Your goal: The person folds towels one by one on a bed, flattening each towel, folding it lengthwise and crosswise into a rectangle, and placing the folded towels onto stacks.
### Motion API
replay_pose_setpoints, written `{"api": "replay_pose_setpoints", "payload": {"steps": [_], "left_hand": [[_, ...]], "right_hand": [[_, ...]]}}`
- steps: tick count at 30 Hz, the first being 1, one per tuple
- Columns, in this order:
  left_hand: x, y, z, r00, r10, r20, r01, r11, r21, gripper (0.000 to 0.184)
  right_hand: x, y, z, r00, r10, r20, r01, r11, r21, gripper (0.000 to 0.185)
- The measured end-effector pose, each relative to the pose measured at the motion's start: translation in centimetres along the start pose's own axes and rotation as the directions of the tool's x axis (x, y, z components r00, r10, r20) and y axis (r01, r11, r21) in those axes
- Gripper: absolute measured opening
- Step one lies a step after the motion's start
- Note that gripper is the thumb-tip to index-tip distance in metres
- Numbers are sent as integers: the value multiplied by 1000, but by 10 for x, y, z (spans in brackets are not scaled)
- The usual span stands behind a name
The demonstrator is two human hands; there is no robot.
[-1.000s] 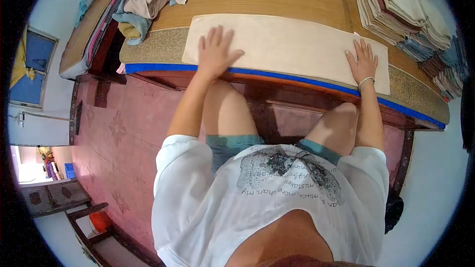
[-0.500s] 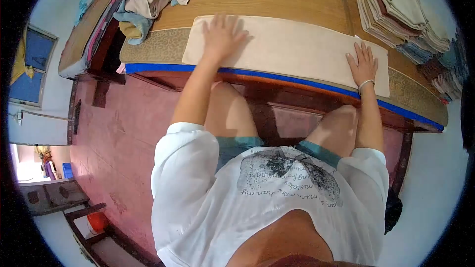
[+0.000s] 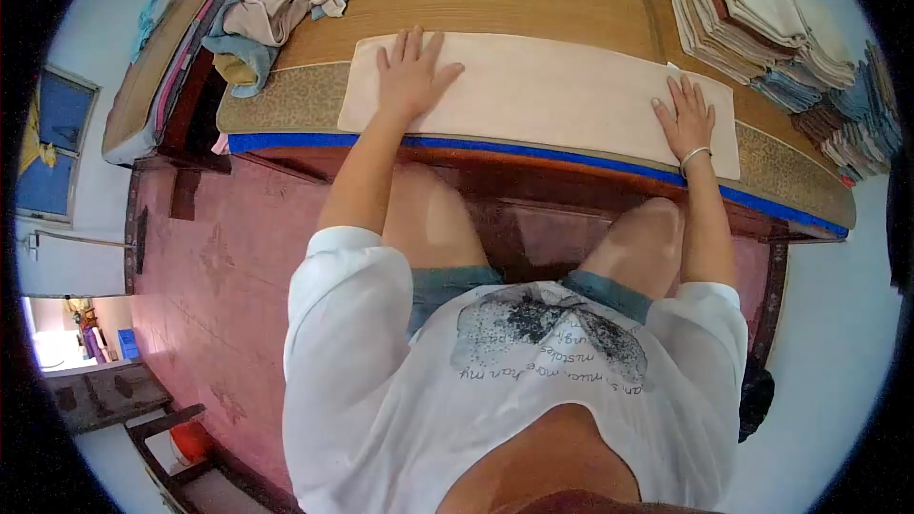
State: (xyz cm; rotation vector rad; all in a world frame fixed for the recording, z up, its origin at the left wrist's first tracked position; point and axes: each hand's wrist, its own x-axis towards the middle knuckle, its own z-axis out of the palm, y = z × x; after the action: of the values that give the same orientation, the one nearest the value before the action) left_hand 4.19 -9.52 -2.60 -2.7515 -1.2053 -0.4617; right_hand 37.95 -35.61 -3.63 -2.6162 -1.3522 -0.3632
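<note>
A long cream-coloured towel [image 3: 543, 86] lies flat along the near edge of the table, on top of a brown patterned mat [image 3: 286, 100]. My left hand [image 3: 409, 76] rests flat near the towel's left end, fingers spread. Toward its right end, my right hand [image 3: 685, 119], with a bracelet at the wrist, also lies flat on the cloth with fingers apart. Neither hand grips anything. A small white tag [image 3: 672, 66] sticks out at the towel's far edge, just beyond my right fingertips.
Crumpled blue and beige cloths [image 3: 286, 5] are heaped at the table's back left. Neatly folded towels [image 3: 752, 9] stand in stacks at the right, with darker folded ones [image 3: 862, 124] beside them. A blue strip [image 3: 533, 150] runs along the table's front edge.
The view has shifted slightly, so the table appears a little further left. My left hand, blurred before, is now sharp and still on the towel. My right hand remains flat.
</note>
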Motion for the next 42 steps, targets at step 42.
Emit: {"api": "replay_pose_setpoints", "payload": {"steps": [42], "left_hand": [[-1,2,-3,999,28,27,-30,996,85,61]], "right_hand": [[-46,-75,-24,961,-255,-107,267,956,120,60]]}}
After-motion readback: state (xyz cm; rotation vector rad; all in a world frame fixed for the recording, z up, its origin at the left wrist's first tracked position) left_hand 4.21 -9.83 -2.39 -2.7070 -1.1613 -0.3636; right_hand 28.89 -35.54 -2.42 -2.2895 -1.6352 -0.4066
